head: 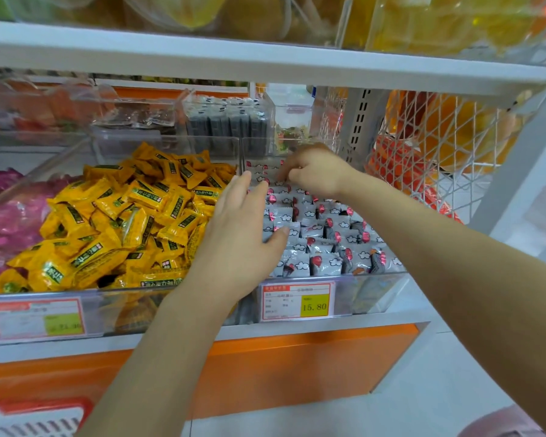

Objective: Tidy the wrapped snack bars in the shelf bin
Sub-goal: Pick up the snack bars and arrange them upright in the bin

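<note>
A clear plastic shelf bin (375,291) holds several grey-white wrapped snack bars (328,238) printed with clouds and red marks, standing in rows. My left hand (243,234) lies flat with straight fingers along the bin's left side, its fingertips touching the bars. My right hand (316,171) reaches to the back of the bin with its fingers curled, pinching at a bar in the rear row. The bar under those fingers is mostly hidden.
A neighbouring clear bin (38,316) on the left is heaped with yellow wrapped snacks (133,222). Pink packets (7,216) lie further left. A price tag reading 15.80 (297,301) fronts the bin. A white shelf (265,64) hangs overhead. A white wire basket (438,146) stands at right.
</note>
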Available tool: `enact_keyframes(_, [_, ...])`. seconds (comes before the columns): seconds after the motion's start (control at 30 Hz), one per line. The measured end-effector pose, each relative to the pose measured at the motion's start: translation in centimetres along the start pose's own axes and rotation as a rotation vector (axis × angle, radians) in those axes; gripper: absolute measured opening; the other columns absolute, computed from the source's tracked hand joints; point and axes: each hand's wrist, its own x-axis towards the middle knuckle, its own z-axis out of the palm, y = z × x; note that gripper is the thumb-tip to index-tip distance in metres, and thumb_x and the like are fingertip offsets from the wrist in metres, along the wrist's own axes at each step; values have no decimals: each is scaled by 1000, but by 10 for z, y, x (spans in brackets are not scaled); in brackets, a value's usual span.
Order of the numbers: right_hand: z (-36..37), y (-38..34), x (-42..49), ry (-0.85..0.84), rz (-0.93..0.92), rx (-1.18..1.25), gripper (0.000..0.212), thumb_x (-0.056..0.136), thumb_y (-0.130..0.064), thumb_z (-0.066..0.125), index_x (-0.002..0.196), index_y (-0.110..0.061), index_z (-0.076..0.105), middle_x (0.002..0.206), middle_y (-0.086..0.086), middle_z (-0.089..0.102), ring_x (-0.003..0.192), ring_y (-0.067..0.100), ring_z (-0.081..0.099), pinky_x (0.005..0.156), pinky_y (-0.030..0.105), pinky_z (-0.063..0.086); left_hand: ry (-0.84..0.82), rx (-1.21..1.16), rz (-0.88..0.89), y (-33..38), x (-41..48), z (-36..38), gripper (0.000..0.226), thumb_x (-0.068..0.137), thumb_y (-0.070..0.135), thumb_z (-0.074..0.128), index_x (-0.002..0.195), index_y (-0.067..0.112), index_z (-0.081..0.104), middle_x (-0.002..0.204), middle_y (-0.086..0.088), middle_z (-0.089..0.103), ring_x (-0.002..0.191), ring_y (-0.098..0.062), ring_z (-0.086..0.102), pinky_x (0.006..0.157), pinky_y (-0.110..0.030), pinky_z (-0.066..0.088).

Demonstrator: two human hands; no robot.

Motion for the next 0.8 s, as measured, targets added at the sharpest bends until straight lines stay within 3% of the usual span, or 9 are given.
enact_keyframes(0.07, [3, 4, 8, 12, -26, -107, 29, 93, -17, 45, 113, -17, 67, 120, 4, 63, 109, 24, 56, 94, 35, 47, 2, -2, 0, 0, 0, 1, 69, 89, 38, 55, 147, 23, 21, 156, 7, 7, 142, -11, 2, 112, -34, 12])
enact_keyframes(0.17, [15, 5, 14, 18, -58, -300, 17, 90, -32, 55, 94, -23, 69, 106, -1, 64, 111, 27, 50, 90, 36, 45, 8, -5, -1, 0, 0, 1, 69, 89, 37, 55, 147, 23, 21, 156, 7, 7, 142, -10, 2, 111, -33, 12])
enact_keyframes(0.27, [17, 5, 15, 82, -72, -303, 12, 87, -31, 61, 82, -21, 65, 98, 2, 63, 108, 26, 50, 87, 36, 45, 10, -15, 3, -1, 0, 1, 70, 89, 37, 55, 147, 22, 20, 156, 8, 6, 142, -10, 1, 110, -32, 10])
enact_keyframes(0.4, [2, 2, 1, 296, -40, 160, 12, 91, -20, 58, 87, -10, 63, 89, 6, 64, 80, 18, 57, 68, 23, 46, 13, -21, 7, -1, 0, 1, 70, 89, 37, 55, 147, 22, 20, 157, 7, 7, 142, -9, 2, 110, -31, 9])
enact_keyframes(0.5, [-9, 2, -20, 537, 45, 384, 7, 93, -11, 53, 88, -9, 58, 88, 3, 61, 78, 15, 56, 60, 14, 42, 19, -27, -1, 0, 0, 1, 70, 89, 38, 55, 147, 23, 19, 156, 8, 6, 142, -9, 2, 110, -30, 9])
enact_keyframes(0.63, [-13, 5, -60, 694, 173, 701, 18, 95, -13, 50, 80, -22, 46, 89, 5, 61, 72, 21, 64, 54, 22, 52, 51, -34, -14, 1, 0, -1, 66, 91, 38, 51, 147, 21, 20, 156, 6, 9, 141, -10, 5, 108, -27, 7])
enact_keyframes(0.73, [-11, 10, -91, 707, 256, 931, 13, 96, -12, 50, 83, -12, 47, 89, 16, 65, 65, 28, 67, 48, 25, 51, 120, -30, -14, 2, -4, -4, 56, 94, 35, 44, 145, 18, 28, 154, 3, 17, 139, -10, 9, 103, -22, 4])
enact_keyframes(0.8, [-8, 11, -107, 667, 286, 1093, 10, 96, -10, 49, 86, -7, 47, 79, 14, 63, 65, 28, 66, 53, 27, 53, 136, -49, -11, 5, -8, -7, 52, 95, 38, 36, 142, 17, 35, 153, 1, 21, 138, -11, 11, 106, -24, 6])
